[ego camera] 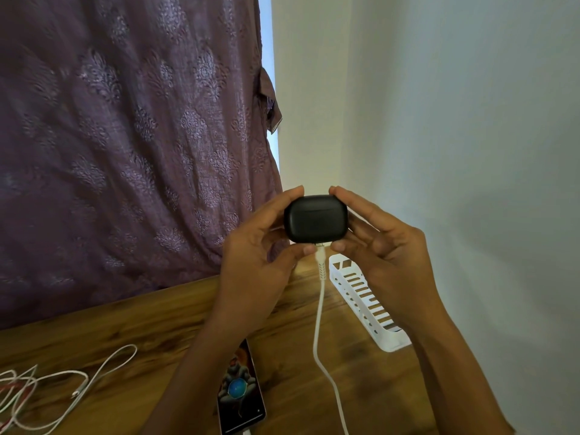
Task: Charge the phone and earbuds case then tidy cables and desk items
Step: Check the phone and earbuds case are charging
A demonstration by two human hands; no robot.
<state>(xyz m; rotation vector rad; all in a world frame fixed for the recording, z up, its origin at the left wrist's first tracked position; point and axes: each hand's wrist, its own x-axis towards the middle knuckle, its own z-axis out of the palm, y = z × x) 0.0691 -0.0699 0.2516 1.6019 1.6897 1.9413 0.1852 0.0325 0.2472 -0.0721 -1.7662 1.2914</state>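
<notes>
You hold one black earbuds case [315,219] above the bench [125,340] with both hands. Your left hand [260,246] pinches its left side, thumb by the plug, and your right hand [386,249] grips its right side. One white cable [318,315] sits in the case's underside and hangs down. One phone [241,390] lies screen-lit under your left forearm. One white slotted tray [367,302] stands by the wall. The cable tangle [37,390] at the left edge holds perhaps three strands, too knotted to count.

Both forearms raised, converging — left hand [260,249] and right hand [387,246] each pinch the earbuds case [315,219], index on top, thumb underneath.
</notes>
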